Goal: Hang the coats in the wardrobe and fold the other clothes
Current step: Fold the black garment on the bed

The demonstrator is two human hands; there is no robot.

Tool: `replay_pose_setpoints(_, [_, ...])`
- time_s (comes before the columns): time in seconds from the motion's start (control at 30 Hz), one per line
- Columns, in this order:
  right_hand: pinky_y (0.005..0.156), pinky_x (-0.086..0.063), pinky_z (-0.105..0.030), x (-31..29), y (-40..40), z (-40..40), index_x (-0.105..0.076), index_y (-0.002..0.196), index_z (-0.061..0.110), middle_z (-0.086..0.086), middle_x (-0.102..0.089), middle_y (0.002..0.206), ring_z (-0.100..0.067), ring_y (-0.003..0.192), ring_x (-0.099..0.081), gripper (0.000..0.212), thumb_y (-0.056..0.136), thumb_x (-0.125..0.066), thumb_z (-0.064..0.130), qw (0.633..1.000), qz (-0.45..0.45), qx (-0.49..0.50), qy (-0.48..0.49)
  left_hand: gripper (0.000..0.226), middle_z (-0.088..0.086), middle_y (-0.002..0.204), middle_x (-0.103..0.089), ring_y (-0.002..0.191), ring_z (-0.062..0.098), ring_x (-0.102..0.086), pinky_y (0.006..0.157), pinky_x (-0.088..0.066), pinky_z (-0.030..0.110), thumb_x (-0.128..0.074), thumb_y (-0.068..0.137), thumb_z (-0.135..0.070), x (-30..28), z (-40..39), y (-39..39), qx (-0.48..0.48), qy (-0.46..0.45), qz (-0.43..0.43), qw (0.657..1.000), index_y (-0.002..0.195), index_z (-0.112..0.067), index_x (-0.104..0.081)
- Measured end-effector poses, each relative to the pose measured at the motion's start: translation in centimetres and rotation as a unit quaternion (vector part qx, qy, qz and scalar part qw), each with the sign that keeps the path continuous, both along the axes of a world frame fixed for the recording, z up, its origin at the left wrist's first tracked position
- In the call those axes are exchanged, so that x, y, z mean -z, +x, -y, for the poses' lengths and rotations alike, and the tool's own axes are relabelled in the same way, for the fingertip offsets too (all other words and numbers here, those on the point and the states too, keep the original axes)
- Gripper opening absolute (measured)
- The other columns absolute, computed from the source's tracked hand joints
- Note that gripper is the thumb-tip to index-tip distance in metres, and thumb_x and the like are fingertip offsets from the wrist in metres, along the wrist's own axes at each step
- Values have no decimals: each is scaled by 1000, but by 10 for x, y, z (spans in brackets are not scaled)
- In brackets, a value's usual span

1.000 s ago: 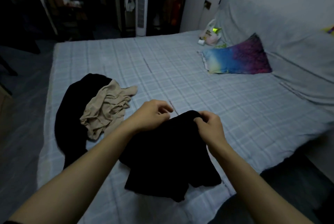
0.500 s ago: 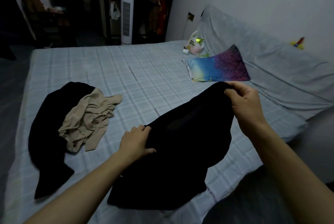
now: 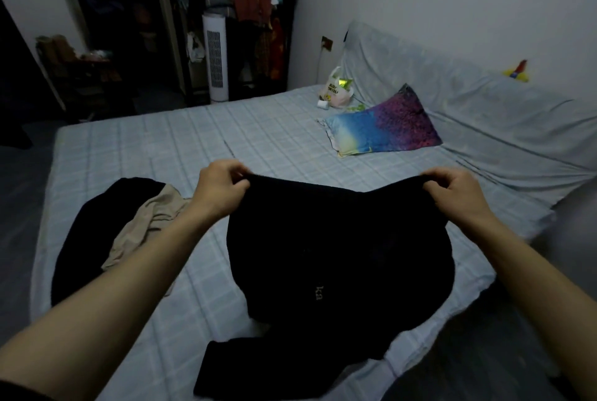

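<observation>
**Now: a black garment held up by its top edge over the bed**

Both hands hold a black garment (image 3: 336, 255) spread between them. The left hand (image 3: 223, 190) pinches one upper corner, fingers and thumb closed on the cloth; the right hand (image 3: 452, 192) pinches the other corner the same way. The top edge sags a little between the hands. The cloth hangs down and its lower part trails onto the near edge of the bed (image 3: 193, 142). Small pale lettering shows low on the front.

To fold it well, it seems best to keep the top edge level and taut, lay the garment flat on open sheet, smooth it, then fold. Lifting it first would help, since the trailing hem looks bunched.

To the left, on the bed, lies a second black garment (image 3: 80, 239) with a crumpled beige garment (image 3: 145, 226) on top of it. The bed has a pale checked sheet. Farther off rest a blue and purple pillow (image 3: 384, 126) and a plastic bag (image 3: 336, 93). Beyond the bed stand a white tower fan (image 3: 214, 61) and an open wardrobe rack (image 3: 252, 12) with hanging clothes. The room is dim.
</observation>
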State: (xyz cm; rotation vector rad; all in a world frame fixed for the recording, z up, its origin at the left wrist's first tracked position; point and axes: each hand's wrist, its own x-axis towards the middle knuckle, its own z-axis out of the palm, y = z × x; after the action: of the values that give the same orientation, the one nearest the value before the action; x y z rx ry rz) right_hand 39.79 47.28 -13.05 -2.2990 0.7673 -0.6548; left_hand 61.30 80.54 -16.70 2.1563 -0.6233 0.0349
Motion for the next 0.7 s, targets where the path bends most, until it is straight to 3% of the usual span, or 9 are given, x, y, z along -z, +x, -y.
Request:
replay_pose_setpoints(0.2, [96, -46, -33, 7, 30, 16, -75, 101, 11, -11, -74, 103, -27, 102, -67, 26, 83, -56, 8, 998, 3, 16, -65, 12, 5, 79, -76, 77, 20, -74, 77, -61, 39, -71, 83, -4, -89, 28, -22, 41, -66, -59, 995, 87, -14, -78])
replay_pose_setpoints(0.3, [86, -45, -25, 15, 38, 13, -72, 107, 9, -16, -71, 104, -28, 97, -67, 25, 84, -62, 4, 998, 11, -4, -61, 8, 8, 81, -76, 79, 23, -75, 78, -61, 39, -72, 85, -5, -116, 38, -38, 47, -58, -64, 995, 89, -10, -77])
replay_pose_setpoints(0.37, [82, -39, -21, 26, 40, 3, -69, 112, 9, -16, -68, 108, -26, 98, -64, 30, 83, -72, 12, 996, -12, -61, -60, 8, 10, 81, -76, 80, 26, -74, 78, -60, 39, -71, 85, -4, -126, 41, -46, 45, -41, -72, 996, 87, -9, -76])
replay_pose_setpoints(0.43, [89, -38, -23, 46, 39, -8, -64, 123, 11, -14, -64, 119, -26, 108, -60, 55, 76, -82, 33, 986, -58, -147, -60, 8, 12, 80, -75, 79, 27, -74, 76, -59, 38, -70, 85, -3, -127, 43, -52, 48, -22, -79, 995, 85, -9, -76])
replay_pose_setpoints(0.47, [98, -38, -25, 58, 38, -13, -58, 131, 13, -13, -59, 127, -25, 116, -56, 78, 68, -82, 53, 974, -96, -197, -58, 9, 12, 79, -75, 78, 26, -74, 74, -59, 38, -70, 86, -2, -125, 44, -55, 50, -15, -84, 995, 84, -9, -75])
replay_pose_setpoints(0.53, [112, -34, -36, 92, 38, -22, -41, 145, 22, -9, -45, 144, -25, 132, -44, 121, 46, -67, 87, 943, -191, -268, -58, 11, 12, 77, -74, 72, 21, -72, 69, -56, 33, -69, 86, -2, -122, 45, -60, 54, -11, -90, 994, 81, -10, -75])
replay_pose_setpoints(0.57, [113, -34, -43, 108, 38, -27, -32, 150, 29, -7, -38, 150, -25, 136, -38, 129, 42, -63, 91, 928, -236, -281, -56, 11, 11, 77, -74, 70, 18, -70, 67, -55, 29, -69, 86, -1, -121, 44, -61, 56, -12, -92, 994, 81, -10, -75])
replay_pose_setpoints(0.63, [110, -37, -49, 142, 41, -39, -22, 152, 37, -2, -33, 153, -25, 138, -36, 124, 46, -67, 83, 915, -274, -292, -45, 12, 7, 76, -73, 67, 11, -69, 63, -54, 22, -68, 87, -1, -123, 38, -61, 65, -15, -105, 992, 83, -11, -74])
replay_pose_setpoints(0.7, [101, -44, -49, 170, 47, -54, -26, 147, 42, 2, -44, 145, -22, 130, -44, 106, 54, -69, 70, 924, -243, -296, -16, 13, 7, 79, -73, 69, 10, -69, 68, -53, 23, -67, 89, -1, -127, 26, -58, 80, -21, -115, 990, 86, -11, -74])
